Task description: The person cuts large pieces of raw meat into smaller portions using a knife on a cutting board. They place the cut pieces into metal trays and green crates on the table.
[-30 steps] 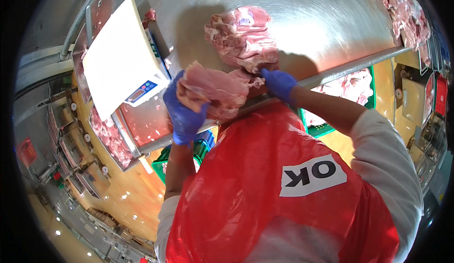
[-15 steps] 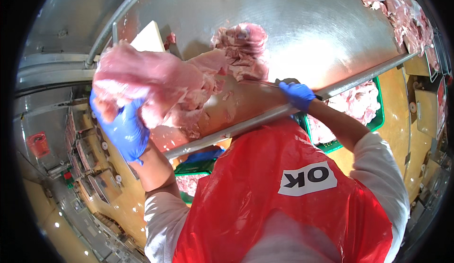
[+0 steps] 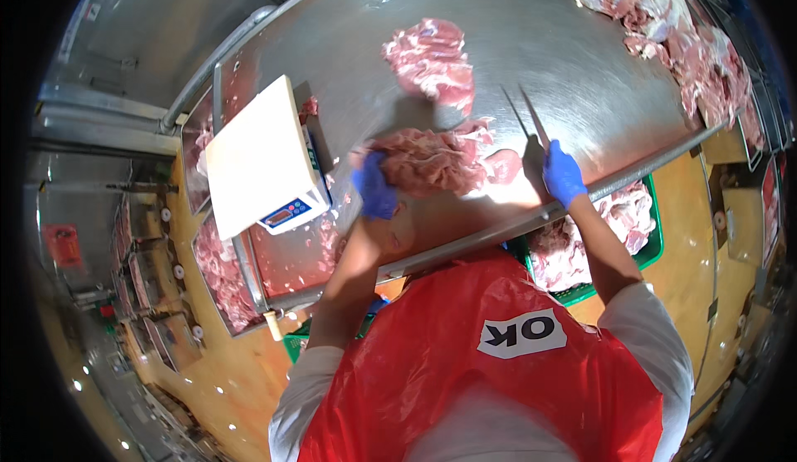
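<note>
My left hand (image 3: 376, 188), in a blue glove, grips the left end of a large piece of raw meat (image 3: 432, 163) that lies on the steel table (image 3: 552, 39). Its fingertips are partly hidden against the meat. A thin-bladed knife (image 3: 535, 115) is closed in my blue-gloved right hand (image 3: 564, 175), its blade pointing away from me, to the right of the meat and apart from it. The knife's handle is covered by the fingers. Just beyond the gripped piece, a second slab of meat (image 3: 430, 62) lies flat.
A white scale (image 3: 261, 159) with a small display stands on the left. More meat (image 3: 697, 55) is heaped at the far right. Below the table's rail (image 3: 498, 234) is a green crate (image 3: 656, 246) of meat. Metal trays of meat (image 3: 222, 275) sit at the left edge.
The meat in my left hand has come down from the raised left side onto the table. My right hand has moved right, and its knife now points away from me.
</note>
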`<move>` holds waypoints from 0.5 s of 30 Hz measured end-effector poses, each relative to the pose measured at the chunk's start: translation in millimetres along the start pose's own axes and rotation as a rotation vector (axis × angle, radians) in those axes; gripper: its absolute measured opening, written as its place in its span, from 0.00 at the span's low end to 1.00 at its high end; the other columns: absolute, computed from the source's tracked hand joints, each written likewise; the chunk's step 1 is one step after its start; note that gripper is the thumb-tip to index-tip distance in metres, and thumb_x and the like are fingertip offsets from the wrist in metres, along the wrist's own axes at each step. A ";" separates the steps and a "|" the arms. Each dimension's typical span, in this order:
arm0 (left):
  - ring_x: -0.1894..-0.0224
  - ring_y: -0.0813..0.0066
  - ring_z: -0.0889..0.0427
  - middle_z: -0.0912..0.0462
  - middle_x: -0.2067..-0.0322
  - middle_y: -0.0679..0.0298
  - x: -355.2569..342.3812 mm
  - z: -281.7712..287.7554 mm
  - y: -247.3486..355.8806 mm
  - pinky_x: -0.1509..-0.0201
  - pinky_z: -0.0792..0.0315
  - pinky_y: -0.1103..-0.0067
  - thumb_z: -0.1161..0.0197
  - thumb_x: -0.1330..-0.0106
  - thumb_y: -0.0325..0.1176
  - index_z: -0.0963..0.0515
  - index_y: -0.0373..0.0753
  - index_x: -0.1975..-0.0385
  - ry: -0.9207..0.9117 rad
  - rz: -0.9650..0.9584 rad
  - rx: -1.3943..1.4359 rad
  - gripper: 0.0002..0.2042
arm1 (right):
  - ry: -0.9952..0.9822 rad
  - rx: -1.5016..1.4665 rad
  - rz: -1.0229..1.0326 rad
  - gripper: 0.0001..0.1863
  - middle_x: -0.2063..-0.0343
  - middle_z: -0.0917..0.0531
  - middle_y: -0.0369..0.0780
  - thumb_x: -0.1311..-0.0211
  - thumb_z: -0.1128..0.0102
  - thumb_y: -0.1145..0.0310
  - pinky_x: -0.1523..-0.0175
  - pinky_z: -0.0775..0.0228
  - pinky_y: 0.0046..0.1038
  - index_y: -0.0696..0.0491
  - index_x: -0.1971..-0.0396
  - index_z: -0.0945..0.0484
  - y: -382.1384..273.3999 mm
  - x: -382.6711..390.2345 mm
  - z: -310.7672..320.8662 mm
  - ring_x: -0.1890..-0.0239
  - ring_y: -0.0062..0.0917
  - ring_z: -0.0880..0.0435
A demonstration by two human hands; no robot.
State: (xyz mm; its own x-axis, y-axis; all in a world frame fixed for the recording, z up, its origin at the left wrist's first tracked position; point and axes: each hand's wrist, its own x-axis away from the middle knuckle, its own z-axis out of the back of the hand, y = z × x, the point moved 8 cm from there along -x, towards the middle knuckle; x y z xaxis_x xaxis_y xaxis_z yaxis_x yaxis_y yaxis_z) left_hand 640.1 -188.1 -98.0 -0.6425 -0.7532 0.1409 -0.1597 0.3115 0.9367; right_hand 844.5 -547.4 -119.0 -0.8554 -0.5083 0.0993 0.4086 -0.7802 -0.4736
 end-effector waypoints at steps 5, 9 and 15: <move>0.46 0.60 0.29 0.29 0.49 0.49 8.2 32.7 -57.1 0.42 0.33 0.66 0.30 0.49 0.43 0.34 0.32 0.44 0.013 -0.225 -0.963 0.35 | -0.026 -0.109 -0.030 0.11 0.79 0.23 0.61 0.32 0.56 0.65 0.69 0.35 0.57 0.58 0.60 0.41 -25.1 68.5 -8.4 0.73 0.59 0.23; 0.37 0.45 0.40 0.41 0.40 0.44 28.1 -33.0 -11.2 0.38 0.40 0.57 0.27 0.56 0.51 0.41 0.37 0.36 -0.507 -0.391 -1.291 0.47 | -0.217 -0.173 0.096 0.15 0.78 0.22 0.57 0.37 0.52 0.69 0.71 0.32 0.51 0.59 0.55 0.39 -71.3 94.6 -56.7 0.74 0.56 0.22; 0.46 0.50 0.30 0.29 0.49 0.46 70.8 -56.5 -38.3 0.43 0.35 0.59 0.26 0.63 0.59 0.35 0.36 0.42 -0.613 -0.186 -1.394 0.48 | -0.274 -0.138 0.232 0.14 0.76 0.20 0.53 0.38 0.54 0.70 0.69 0.29 0.47 0.58 0.55 0.38 -146.0 42.0 -87.8 0.71 0.50 0.19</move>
State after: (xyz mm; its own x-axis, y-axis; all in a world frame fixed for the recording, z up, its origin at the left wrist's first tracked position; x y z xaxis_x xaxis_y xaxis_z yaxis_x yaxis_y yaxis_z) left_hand 643.1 -286.1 -105.8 -0.9498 -0.2630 0.1698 0.3130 -0.7944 0.5205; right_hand 720.9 -422.9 -122.5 -0.6208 -0.7587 0.1972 0.5187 -0.5862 -0.6223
